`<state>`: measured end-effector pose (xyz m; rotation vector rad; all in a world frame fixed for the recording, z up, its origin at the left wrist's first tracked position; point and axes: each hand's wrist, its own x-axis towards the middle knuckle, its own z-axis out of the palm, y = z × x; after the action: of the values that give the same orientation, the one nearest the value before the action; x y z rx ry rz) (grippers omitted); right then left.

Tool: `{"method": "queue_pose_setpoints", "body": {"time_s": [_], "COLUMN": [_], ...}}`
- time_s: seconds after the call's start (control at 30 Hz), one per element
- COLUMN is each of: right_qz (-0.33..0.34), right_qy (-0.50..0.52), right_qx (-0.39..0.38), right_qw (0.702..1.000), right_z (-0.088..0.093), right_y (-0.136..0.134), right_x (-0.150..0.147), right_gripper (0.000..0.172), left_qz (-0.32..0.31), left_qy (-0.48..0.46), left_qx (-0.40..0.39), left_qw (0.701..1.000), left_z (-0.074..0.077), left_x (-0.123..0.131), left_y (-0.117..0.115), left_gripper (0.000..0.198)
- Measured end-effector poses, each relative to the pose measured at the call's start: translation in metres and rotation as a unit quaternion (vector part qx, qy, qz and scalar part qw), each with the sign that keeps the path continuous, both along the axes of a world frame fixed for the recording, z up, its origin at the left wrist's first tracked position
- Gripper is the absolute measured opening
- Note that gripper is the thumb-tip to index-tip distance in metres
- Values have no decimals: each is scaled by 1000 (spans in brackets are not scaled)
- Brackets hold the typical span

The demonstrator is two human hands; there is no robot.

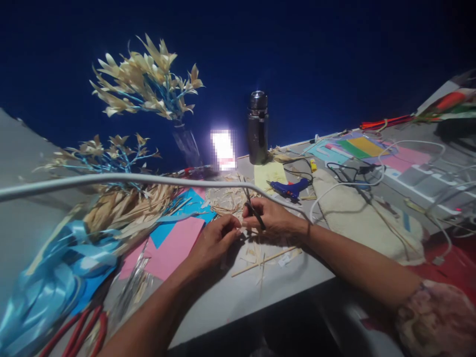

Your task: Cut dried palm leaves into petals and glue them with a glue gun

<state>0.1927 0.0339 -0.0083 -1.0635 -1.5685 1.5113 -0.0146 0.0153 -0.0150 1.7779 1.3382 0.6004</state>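
Right hand (275,218) grasps dark scissors (256,216), blades directed upward, above the table (219,302). Left hand (217,237) is just beside it, fingertips together; whether they grip anything cannot be told. White cable (130,178) spans the view from the left edge, crossing at the blades. Blue glue gun (292,189) lies beyond the right hand; flask (258,134) stands farther back. Blue ribbon (55,282) and pink sheet (178,245) occupy the left side

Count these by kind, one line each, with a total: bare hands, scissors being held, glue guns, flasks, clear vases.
Bare hands: 2
Held scissors: 1
Glue gun: 1
Flask: 1
Clear vase: 1
Total: 6
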Motion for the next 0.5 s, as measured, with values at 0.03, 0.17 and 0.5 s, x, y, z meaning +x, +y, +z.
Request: {"method": "queue_pose_setpoints", "body": {"time_s": [0.03, 0.17, 0.5], "right_qz": [6, -20, -56], "right_qy": [-6, -79, -153], "right_qx": [9, 72, 120], "right_qw": [1000, 994, 979], "right_z": [0, -3, -16], "right_y": [0, 3, 16], "right_x": [0, 0, 4], "right_gripper": [22, 10, 8], "left_qz": [-4, -47, -305], "left_qy": [-6, 20, 217], "left_qx": [13, 141, 130], "left_qw": [1000, 989, 918], "left_z": [1, 13, 18], "left_x": [0, -2, -4], "left_y": [1, 0, -7], "left_gripper": [18, 15, 22]}}
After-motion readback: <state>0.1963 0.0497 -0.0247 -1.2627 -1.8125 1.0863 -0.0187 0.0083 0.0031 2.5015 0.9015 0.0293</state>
